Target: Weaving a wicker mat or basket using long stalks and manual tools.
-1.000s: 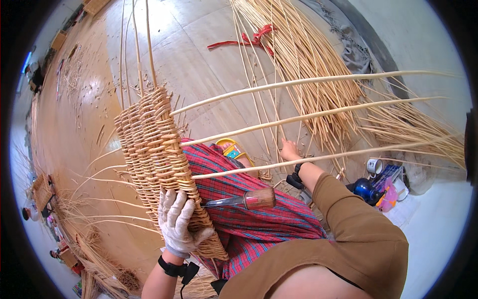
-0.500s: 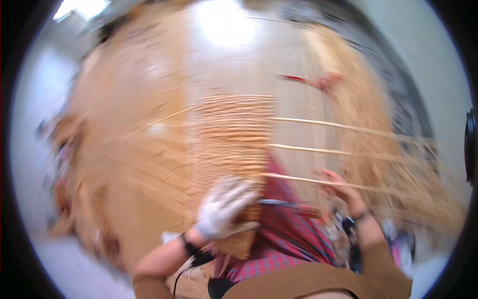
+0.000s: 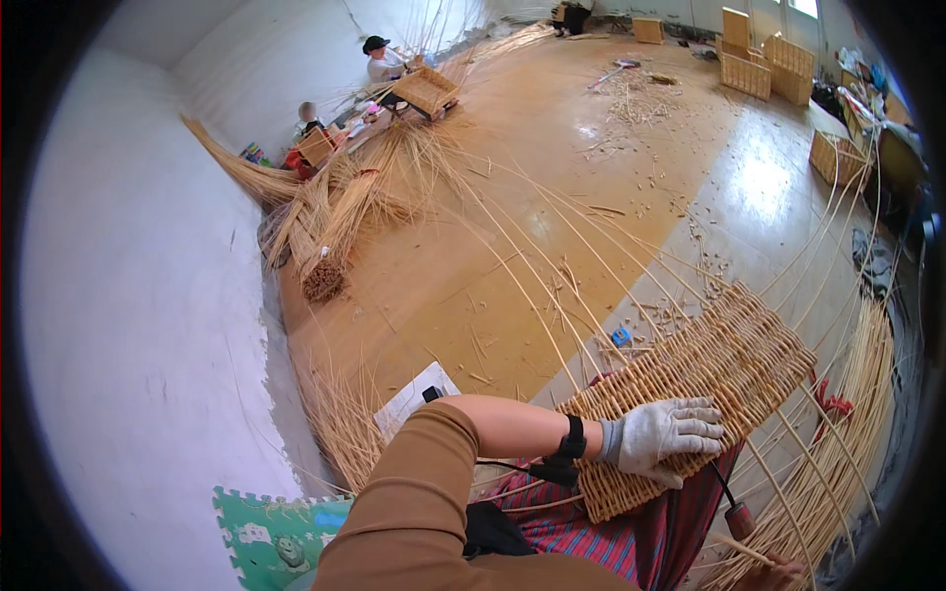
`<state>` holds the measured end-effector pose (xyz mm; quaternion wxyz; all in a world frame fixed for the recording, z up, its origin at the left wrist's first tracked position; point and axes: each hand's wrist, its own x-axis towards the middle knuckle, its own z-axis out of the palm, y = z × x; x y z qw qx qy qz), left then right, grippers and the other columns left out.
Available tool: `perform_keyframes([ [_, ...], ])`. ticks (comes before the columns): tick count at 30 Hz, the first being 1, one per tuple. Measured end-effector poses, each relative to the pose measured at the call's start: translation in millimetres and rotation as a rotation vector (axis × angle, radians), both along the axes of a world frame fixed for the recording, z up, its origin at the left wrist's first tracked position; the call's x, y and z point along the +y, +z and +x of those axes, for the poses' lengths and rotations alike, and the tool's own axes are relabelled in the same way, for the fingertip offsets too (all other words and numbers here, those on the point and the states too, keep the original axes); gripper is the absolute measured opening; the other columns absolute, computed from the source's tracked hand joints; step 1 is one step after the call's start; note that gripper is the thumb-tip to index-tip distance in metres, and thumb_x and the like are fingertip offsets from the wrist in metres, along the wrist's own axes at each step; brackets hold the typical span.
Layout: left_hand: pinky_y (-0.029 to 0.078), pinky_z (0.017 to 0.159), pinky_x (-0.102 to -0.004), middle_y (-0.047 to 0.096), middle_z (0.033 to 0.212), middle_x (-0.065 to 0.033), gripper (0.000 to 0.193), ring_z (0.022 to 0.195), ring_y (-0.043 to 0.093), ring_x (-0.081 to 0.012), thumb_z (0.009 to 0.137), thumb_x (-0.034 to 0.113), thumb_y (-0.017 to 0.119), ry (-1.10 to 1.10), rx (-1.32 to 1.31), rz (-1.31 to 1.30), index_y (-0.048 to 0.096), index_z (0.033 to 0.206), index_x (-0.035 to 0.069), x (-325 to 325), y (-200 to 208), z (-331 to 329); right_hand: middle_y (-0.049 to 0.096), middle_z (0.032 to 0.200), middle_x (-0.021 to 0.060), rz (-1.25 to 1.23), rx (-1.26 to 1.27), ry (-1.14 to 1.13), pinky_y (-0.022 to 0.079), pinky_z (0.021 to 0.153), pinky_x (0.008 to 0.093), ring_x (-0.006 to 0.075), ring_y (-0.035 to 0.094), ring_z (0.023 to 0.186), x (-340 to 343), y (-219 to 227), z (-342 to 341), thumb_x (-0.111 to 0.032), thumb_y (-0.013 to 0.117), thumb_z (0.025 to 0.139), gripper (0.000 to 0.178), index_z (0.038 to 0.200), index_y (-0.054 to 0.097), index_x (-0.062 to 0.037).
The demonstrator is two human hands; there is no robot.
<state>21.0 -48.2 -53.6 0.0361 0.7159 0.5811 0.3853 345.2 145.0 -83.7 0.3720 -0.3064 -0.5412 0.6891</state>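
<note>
A flat woven wicker panel (image 3: pixel 719 369) lies across my lap on a red plaid cloth (image 3: pixel 601 537), with long bare rods fanning out from its edges. My left hand (image 3: pixel 665 438), in a white-grey glove, presses on the panel's near end, fingers spread on top and thumb at the edge. A black band sits on that wrist. A tool with a wooden handle (image 3: pixel 739 519) lies on the cloth just right of the panel. Only a sliver of my right hand (image 3: pixel 778 574) shows at the lower edge; its fingers are hidden.
Loose willow rods (image 3: pixel 847 433) pile up at the right, near a red item (image 3: pixel 836 406). Bundles of willow (image 3: pixel 345 207) lie along the white wall, where two other people (image 3: pixel 379 61) sit working. Wicker boxes (image 3: pixel 764 64) stand at the back. A green foam mat (image 3: pixel 276 537) is at my lower left.
The view has swung left and steadied after a blur. The panel, upright a second ago, now lies flat under my left hand. My right hand has left the long rods and dropped almost out of view.
</note>
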Motion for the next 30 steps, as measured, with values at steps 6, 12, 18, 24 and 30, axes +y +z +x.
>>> perform_keyframes([
  [6,0.029,0.125,-0.0554,0.049,0.153,-0.0160,0.086,0.147,0.041,-0.0409,0.082,0.051,0.081,0.020,0.013,0.007,0.048,0.151,0.013,-2.1,-8.5,1.0,0.068,0.088,0.0064,0.438,-0.067,-0.261,0.055,0.067,0.0313,0.0148,0.062,0.076,-37.2,48.2,-9.6,-0.003,0.080,0.091,0.022,0.108,0.066,-0.0004],
  [12,0.034,0.123,-0.0536,0.049,0.153,-0.0154,0.095,0.145,0.042,-0.0408,0.080,0.049,0.084,0.093,-0.074,0.013,0.041,0.155,0.009,-1.8,-2.9,3.7,0.073,0.094,0.0145,0.841,-0.014,-0.037,0.057,0.072,0.0368,0.0223,0.066,0.077,-39.5,74.8,-46.7,-0.003,0.083,0.088,0.020,0.098,0.067,0.0016],
  [18,0.036,0.122,-0.0506,0.051,0.153,-0.0155,0.093,0.146,0.043,-0.0369,0.077,0.049,0.087,0.190,-0.071,-0.069,0.049,0.153,0.011,-3.7,11.4,2.3,0.071,0.091,0.0134,0.474,-0.262,0.072,0.058,0.077,0.0304,0.0189,0.072,0.082,-35.2,78.5,-49.4,0.002,0.076,0.091,0.017,0.090,0.059,-0.0026],
  [24,0.031,0.124,-0.0529,0.051,0.153,-0.0128,0.092,0.146,0.043,-0.0348,0.076,0.061,0.080,0.119,0.233,-0.262,0.053,0.148,0.010,27.8,20.9,-5.0,0.074,0.094,0.0134,0.224,-0.299,0.148,0.054,0.077,0.0285,0.0168,0.070,0.086,-1.1,85.8,0.6,0.007,0.076,0.088,0.018,0.090,0.063,-0.0051],
  [30,0.033,0.122,-0.0529,0.057,0.147,-0.0127,0.093,0.141,0.049,-0.0365,0.071,0.069,0.079,0.038,0.224,-0.212,0.060,0.141,0.010,45.9,27.7,-5.5,0.075,0.099,0.0160,0.235,-0.239,0.147,0.058,0.086,0.0319,0.0208,0.073,0.097,11.8,96.1,5.7,0.008,0.080,0.085,0.027,0.093,0.058,-0.0070],
])
